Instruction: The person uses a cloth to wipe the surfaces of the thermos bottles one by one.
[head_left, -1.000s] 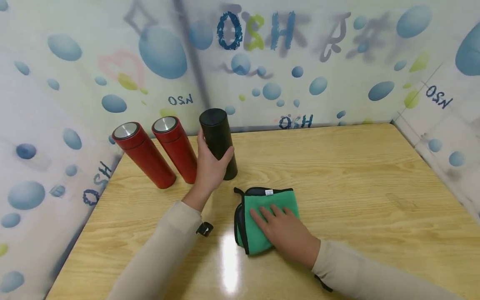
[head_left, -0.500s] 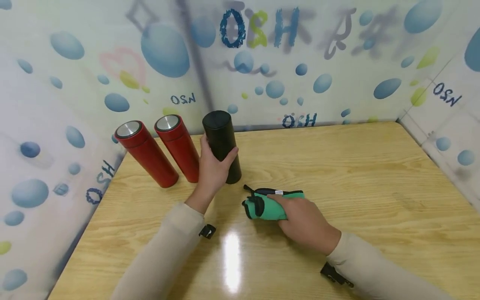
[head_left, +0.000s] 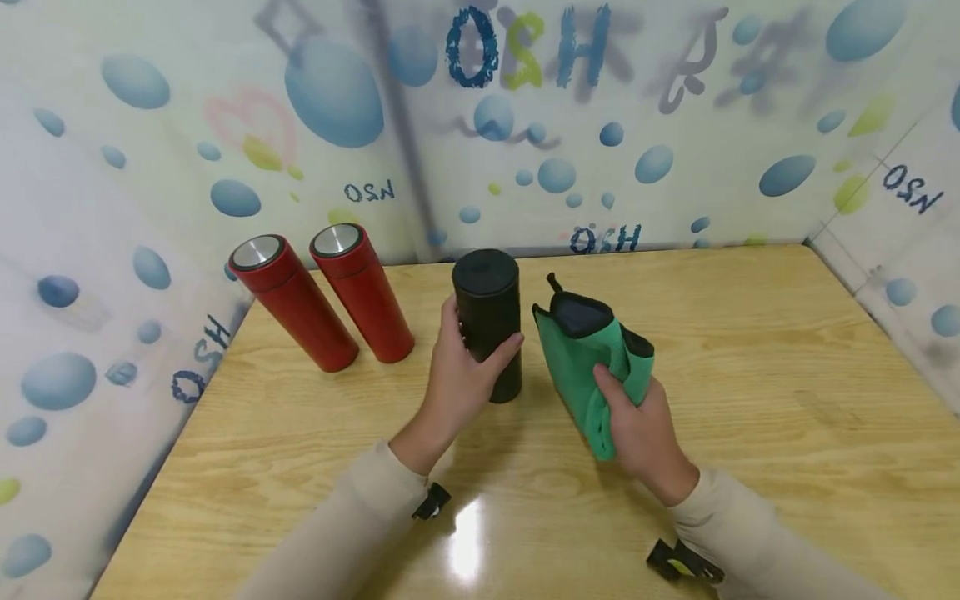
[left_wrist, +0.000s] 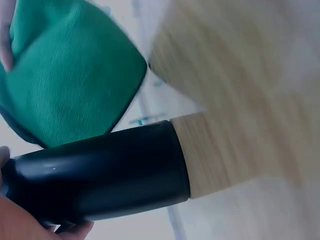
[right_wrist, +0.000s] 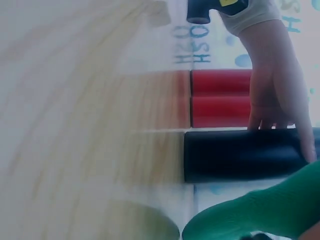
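Observation:
My left hand (head_left: 467,367) grips a black thermos bottle (head_left: 489,312) round its side, thumb toward the right. The bottle stands upright, its base at the tabletop. Right of it, my right hand (head_left: 645,425) holds a bunched green cloth with black edging (head_left: 573,375), thumb on the near side. A dark patch and a small loop show at the cloth's top. In the left wrist view the cloth (left_wrist: 75,75) is close beside the bottle (left_wrist: 110,172); whether they touch I cannot tell. The right wrist view shows the left fingers round the bottle (right_wrist: 235,156).
Two red thermos bottles with silver lids, one at far left (head_left: 296,308) and one nearer (head_left: 363,296), stand left of the black one. The wooden table (head_left: 750,375) meets a patterned back wall (head_left: 585,150). Black straps sit at both wrists.
My right hand has gone from lying flat on the cloth to gathering and raising it beside the bottle. My left hand has brought the black bottle rightward and nearer, away from the red bottles.

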